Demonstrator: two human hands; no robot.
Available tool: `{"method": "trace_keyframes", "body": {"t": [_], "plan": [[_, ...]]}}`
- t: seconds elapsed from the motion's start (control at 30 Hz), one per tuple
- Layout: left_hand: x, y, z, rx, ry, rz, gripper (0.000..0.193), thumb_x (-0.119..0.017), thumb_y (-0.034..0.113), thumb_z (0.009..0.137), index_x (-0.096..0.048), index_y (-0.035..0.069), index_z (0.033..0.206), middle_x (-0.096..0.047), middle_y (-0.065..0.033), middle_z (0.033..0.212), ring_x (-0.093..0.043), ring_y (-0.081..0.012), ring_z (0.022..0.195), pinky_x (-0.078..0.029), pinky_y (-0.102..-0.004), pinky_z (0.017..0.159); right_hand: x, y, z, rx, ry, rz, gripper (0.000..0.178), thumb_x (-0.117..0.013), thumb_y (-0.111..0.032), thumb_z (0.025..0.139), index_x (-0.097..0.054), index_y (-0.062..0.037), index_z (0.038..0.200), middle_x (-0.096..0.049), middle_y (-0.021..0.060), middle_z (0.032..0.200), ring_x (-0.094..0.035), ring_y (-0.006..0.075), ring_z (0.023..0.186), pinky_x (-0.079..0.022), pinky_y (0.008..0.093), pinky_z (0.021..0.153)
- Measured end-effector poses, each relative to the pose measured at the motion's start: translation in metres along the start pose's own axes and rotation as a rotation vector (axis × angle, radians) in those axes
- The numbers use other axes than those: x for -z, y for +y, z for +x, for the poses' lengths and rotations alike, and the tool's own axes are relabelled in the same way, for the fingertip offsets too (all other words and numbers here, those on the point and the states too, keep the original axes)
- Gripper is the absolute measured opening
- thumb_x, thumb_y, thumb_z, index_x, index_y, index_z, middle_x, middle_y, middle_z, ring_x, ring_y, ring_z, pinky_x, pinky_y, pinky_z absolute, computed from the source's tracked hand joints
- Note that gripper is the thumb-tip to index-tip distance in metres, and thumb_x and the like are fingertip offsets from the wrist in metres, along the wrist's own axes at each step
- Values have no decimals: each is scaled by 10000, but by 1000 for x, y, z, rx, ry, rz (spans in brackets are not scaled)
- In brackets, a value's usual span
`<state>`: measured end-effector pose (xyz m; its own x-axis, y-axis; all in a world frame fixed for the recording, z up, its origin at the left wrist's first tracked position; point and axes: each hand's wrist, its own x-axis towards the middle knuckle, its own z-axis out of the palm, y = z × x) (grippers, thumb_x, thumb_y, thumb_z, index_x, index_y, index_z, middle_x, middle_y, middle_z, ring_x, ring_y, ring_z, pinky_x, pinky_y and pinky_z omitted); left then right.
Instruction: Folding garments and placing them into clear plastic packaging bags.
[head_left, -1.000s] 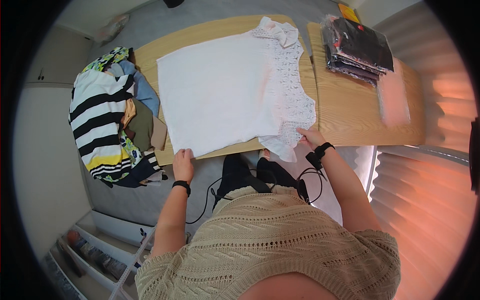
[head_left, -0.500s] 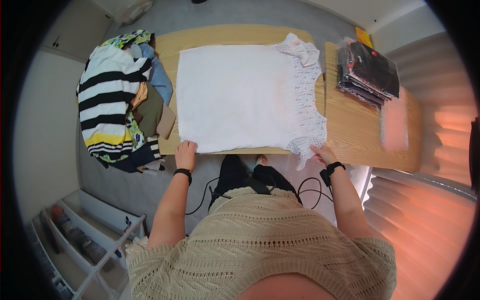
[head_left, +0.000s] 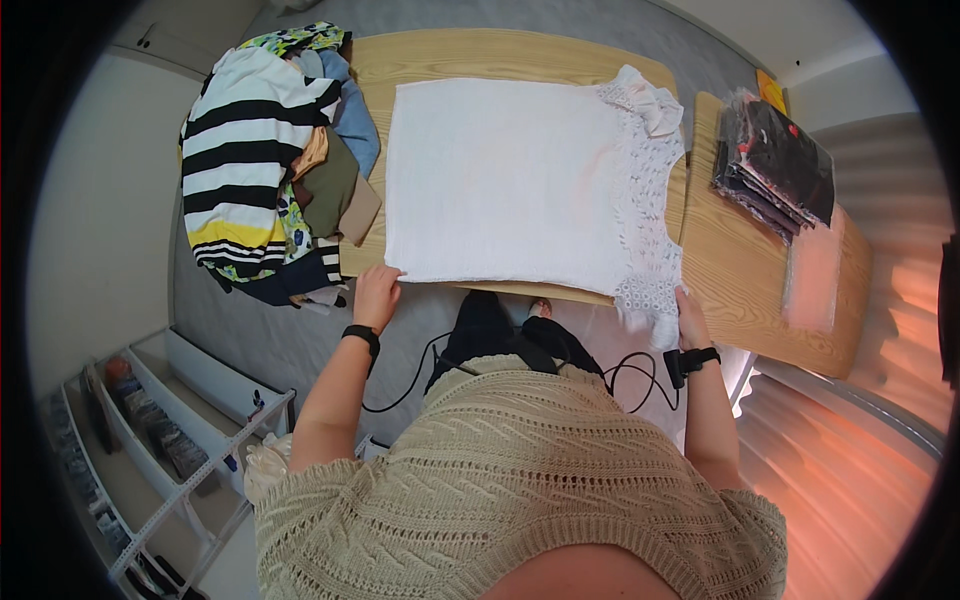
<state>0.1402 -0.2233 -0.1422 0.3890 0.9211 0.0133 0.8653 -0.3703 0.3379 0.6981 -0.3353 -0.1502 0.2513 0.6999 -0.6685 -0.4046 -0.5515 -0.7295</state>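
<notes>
A white top [head_left: 505,180] lies spread flat on the wooden table [head_left: 490,48], its hem to the left and its openwork lace yoke with ruffled sleeves to the right. My left hand [head_left: 377,297] is closed on the near hem corner, fingertips at the cloth's edge. At the opposite near corner, my right hand [head_left: 692,322] holds the edge of the lace shoulder, beside the drooping near sleeve [head_left: 660,328]. That sleeve hangs past the table's front edge and looks slightly blurred. The fingertips of my right hand are partly hidden at the lace.
A heap of clothes [head_left: 235,165] with a striped garment on top covers the table's left end. On the right-hand table [head_left: 735,270] sit bagged dark garments [head_left: 780,160] and clear plastic bags [head_left: 812,280]. A white rack [head_left: 200,480] stands lower left; a black cable [head_left: 645,370] hangs nearby.
My right hand has shifted from the near sleeve outward to the shoulder edge, and the sleeve's shape has changed. My left hand stays by the hem corner. The whole view has shifted.
</notes>
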Motion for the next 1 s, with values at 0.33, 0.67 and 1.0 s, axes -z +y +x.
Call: {"method": "trace_keyframes", "body": {"t": [0.33, 0.67, 1.0], "plan": [[2, -26, 64, 178, 24, -198, 158, -549, 63, 777, -612, -4, 906, -623, -189, 881, -589, -378, 823, -475, -438, 733, -3, -45, 44, -294, -82, 133, 278, -536, -246, 933, -582, -20, 1087, -664, 75, 879, -633, 185, 734, -532, 323, 657], [6, -20, 96, 146, 14, -44, 367, -544, 14, 790, -531, 28, 1156, -558, -174, 1068, -508, -367, 1015, -419, -439, 865, 4, -28, 67, 383, 334, -706, 333, -687, -181, 796, -567, -12, 1057, -626, 134, 1018, -590, 216, 934, -462, 307, 778], [-29, -12, 55, -39, -137, -79, 287, -555, -23, 717, -610, 67, 983, -578, -154, 1043, -553, -339, 972, -470, -411, 821, -7, -27, 58, 141, 427, -905, 436, -734, -220, 740, -581, -22, 1098, -594, 191, 1092, -553, 346, 1016, -445, 383, 859]]}}
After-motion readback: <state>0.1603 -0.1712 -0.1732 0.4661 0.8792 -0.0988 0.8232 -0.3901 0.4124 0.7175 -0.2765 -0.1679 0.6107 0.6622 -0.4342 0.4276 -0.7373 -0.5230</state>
